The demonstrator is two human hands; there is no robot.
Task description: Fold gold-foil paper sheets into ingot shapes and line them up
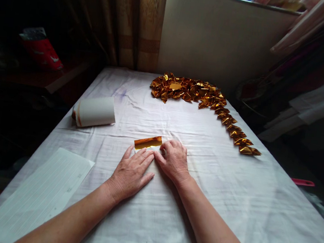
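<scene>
A small sheet of gold foil paper [148,142] lies folded on the white cloth in front of me. My left hand [132,173] rests flat on its near edge, fingers stretched out and together. My right hand [173,160] is beside it with fingers curled, the fingertips pressing the sheet's right end. Both hands touch the foil paper and meet at their fingertips.
A heap of folded gold foil pieces [188,90] lies at the far side, trailing in a row [237,134] down the right. A roll of white paper [94,111] lies to the left, a white lined sheet [42,191] at the near left. A white cloth [228,208] covers the table.
</scene>
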